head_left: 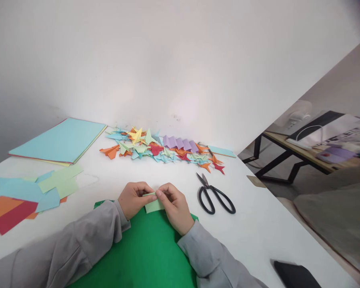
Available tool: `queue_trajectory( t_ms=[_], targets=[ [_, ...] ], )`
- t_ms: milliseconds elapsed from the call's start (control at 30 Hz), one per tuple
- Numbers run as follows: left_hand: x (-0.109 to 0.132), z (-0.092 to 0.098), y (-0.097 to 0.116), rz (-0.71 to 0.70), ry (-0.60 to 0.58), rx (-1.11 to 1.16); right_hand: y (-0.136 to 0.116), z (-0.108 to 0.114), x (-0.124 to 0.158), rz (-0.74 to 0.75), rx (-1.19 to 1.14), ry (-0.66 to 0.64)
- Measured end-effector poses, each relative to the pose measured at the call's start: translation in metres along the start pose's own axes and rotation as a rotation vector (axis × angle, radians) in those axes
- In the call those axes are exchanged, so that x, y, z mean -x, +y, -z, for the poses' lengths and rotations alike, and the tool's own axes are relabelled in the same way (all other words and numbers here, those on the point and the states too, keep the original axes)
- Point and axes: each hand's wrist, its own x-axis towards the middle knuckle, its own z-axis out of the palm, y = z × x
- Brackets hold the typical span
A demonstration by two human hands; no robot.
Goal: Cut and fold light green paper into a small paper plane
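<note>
A small piece of pale green paper (154, 207) is pinched between my two hands, over a green surface (141, 248) at the table's near edge. My left hand (137, 200) grips its upper left edge with thumb and fingers. At its upper right, my right hand (174, 206) pinches it too, the fingertips of both hands almost meeting. Part of the paper is hidden behind the fingers. To the right of my right hand lie black-handled scissors (211, 194), blades pointing away from me and slightly apart.
Loose paper pieces (27, 196) in several colours lie at the left. Behind them is a stack of coloured sheets (61, 138). Folded paper shapes (150, 148) line the wall, with a pleated purple paper (180, 143) among them. A black flat object (294, 274) lies at the near right.
</note>
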Motion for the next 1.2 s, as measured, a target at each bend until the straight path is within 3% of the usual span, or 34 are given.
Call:
queue_trajectory(
  t_ms=[233,500,1200],
  targets=[
    [-0.0022,0.0025,-0.0025,0.138,0.091,0.102,0.0008,-0.0005,0.0000,-0.012,-0.036,0.039],
    [-0.0007,0.0018,0.0008,0.099,0.050,0.092,0.0010,0.0007,0.0010,0.002,0.021,-0.051],
    [-0.0001,-0.0004,0.0021,0.032,0.050,0.091,-0.0011,-0.0001,-0.0003,-0.032,-0.007,0.008]
  ],
)
